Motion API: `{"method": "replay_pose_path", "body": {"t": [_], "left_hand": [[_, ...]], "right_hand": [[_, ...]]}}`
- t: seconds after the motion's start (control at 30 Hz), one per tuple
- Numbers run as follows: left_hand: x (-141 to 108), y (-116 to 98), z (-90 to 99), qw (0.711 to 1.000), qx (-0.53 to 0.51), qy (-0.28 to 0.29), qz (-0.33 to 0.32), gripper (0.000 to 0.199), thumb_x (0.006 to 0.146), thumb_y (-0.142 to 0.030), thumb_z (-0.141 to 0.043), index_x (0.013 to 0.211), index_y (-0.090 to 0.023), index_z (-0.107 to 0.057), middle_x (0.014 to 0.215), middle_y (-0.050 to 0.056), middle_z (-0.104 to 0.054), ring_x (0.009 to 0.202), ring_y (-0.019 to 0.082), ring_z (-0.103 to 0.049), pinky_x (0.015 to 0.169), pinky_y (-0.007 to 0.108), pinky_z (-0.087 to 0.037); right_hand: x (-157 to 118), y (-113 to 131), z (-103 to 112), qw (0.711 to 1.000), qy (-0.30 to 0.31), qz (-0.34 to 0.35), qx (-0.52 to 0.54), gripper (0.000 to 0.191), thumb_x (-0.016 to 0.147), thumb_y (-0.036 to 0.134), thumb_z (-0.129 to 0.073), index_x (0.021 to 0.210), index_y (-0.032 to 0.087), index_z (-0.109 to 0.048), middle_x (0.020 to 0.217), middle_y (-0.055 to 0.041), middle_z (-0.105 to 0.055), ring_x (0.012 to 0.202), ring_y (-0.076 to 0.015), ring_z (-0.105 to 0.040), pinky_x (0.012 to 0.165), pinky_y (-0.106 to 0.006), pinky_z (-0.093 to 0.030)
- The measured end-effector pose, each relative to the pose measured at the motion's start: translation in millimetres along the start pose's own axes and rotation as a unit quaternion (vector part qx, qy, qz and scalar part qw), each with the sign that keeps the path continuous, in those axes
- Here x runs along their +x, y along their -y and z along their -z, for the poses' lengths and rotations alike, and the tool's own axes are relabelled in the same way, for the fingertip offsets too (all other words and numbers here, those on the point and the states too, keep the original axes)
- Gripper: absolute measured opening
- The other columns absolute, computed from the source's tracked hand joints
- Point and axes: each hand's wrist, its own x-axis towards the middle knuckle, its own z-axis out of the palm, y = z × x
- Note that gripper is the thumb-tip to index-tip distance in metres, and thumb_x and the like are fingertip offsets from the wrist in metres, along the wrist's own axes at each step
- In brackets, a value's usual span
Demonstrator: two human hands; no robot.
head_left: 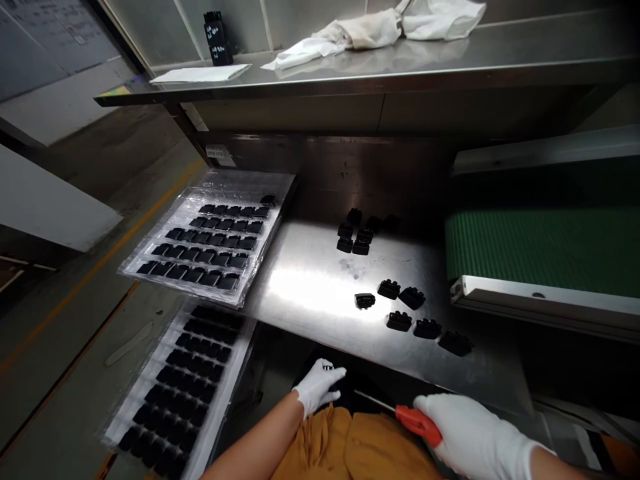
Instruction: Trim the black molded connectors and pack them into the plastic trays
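Gripping an orange-handled screwdriver [417,424], the gloved right hand [475,433] closes near the edge of the steel table [310,287]; the gloved left hand [318,387] curls around a small black part [328,367], mostly hidden.

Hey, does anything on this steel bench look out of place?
One black molded part on the steel bench looks odd: it lies apart from the nearby group and seems to rest on a different face, looking flatter than the parts beside it.
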Motion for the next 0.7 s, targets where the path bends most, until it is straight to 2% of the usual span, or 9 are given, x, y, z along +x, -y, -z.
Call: {"method": "replay_pose_path", "body": {"t": [0.13, 0.23, 0.37, 0.43, 0.53, 0.63, 0.7], "left_hand": [[0, 1, 3.3, 0.989, 0.103, 0.04, -0.102, 0.048, 0.052, 0.004, -0.075, 0.09, -0.021, -0.06, 0.075, -0.003, -0.05, 0.071, 0.016, -0.046, 0.083, 0.031, -0.042], [-4, -4, 6.7, 0.974, 0.145, 0.092, -0.148, 0.042, 0.052, 0.006, -0.07, 0.084, -0.022, -0.066, 0.078, 0.0, -0.056, 0.08, 0.021, -0.05, 0.094, 0.033, -0.037], [-7, -10, 8.8, 0.967, 0.151, 0.125, -0.161, 0.04, 0.051, 0.005, -0.068, 0.079, -0.023, -0.068, 0.08, 0.002, -0.059, 0.093, 0.026, -0.055, 0.099, 0.034, -0.036], [-6, -10, 8.8, 0.972, 0.138, 0.111, -0.157, 0.04, 0.049, 0.005, -0.069, 0.079, -0.023, -0.067, 0.082, 0.003, -0.06, 0.097, 0.026, -0.055, 0.1, 0.033, -0.036], [1, -5, 9.2, 0.986, 0.102, 0.047, -0.12, 0.039, 0.05, -0.001, -0.076, 0.078, -0.021, -0.061, 0.077, 0.001, -0.056, 0.09, 0.024, -0.055, 0.092, 0.034, -0.043], [12, 0, 11.7, 0.998, 0.034, -0.016, -0.055, 0.038, 0.058, -0.018, -0.082, 0.081, -0.021, -0.052, 0.073, -0.001, -0.05, 0.08, 0.021, -0.055, 0.075, 0.034, -0.049], [17, 1, 14.5, 0.999, -0.028, -0.021, -0.021, 0.039, 0.063, -0.028, -0.081, 0.086, -0.022, -0.05, 0.078, 0.001, -0.052, 0.08, 0.021, -0.057, 0.07, 0.033, -0.052]], "right_hand": [[4, -7, 2, 1.0, -0.006, -0.001, -0.009, 0.011, 0.074, 0.018, -0.048, 0.072, 0.024, -0.058, 0.071, -0.0032, -0.069, 0.064, -0.0218, -0.061, 0.057, -0.03, -0.031], [8, -11, 5, 1.0, -0.001, -0.007, -0.013, 0.013, 0.071, 0.016, -0.049, 0.074, 0.024, -0.059, 0.07, -0.003, -0.07, 0.064, -0.0223, -0.062, 0.057, -0.03, -0.031], [11, -13, 6, 0.999, 0.023, -0.027, -0.021, 0.014, 0.068, 0.015, -0.051, 0.074, 0.023, -0.061, 0.076, -0.0051, -0.072, 0.07, -0.0256, -0.065, 0.058, -0.031, -0.031], [10, -11, 5, 1.0, 0.023, -0.016, -0.009, 0.014, 0.07, 0.016, -0.05, 0.074, 0.024, -0.062, 0.076, -0.0047, -0.072, 0.07, -0.0251, -0.065, 0.059, -0.031, -0.032], [8, -2, 2, 1.0, 0.004, -0.001, 0.008, 0.013, 0.075, 0.019, -0.049, 0.075, 0.024, -0.06, 0.073, -0.0032, -0.07, 0.067, -0.0231, -0.064, 0.058, -0.03, -0.032], [7, 10, -4, 1.0, -0.011, 0.015, -0.011, 0.012, 0.078, 0.022, -0.049, 0.076, 0.023, -0.06, 0.075, -0.0056, -0.07, 0.069, -0.025, -0.065, 0.059, -0.031, -0.032], [8, 16, -11, 0.999, -0.006, 0.023, -0.033, 0.013, 0.078, 0.023, -0.049, 0.079, 0.022, -0.062, 0.079, -0.0088, -0.072, 0.073, -0.0279, -0.067, 0.06, -0.032, -0.032]]}}
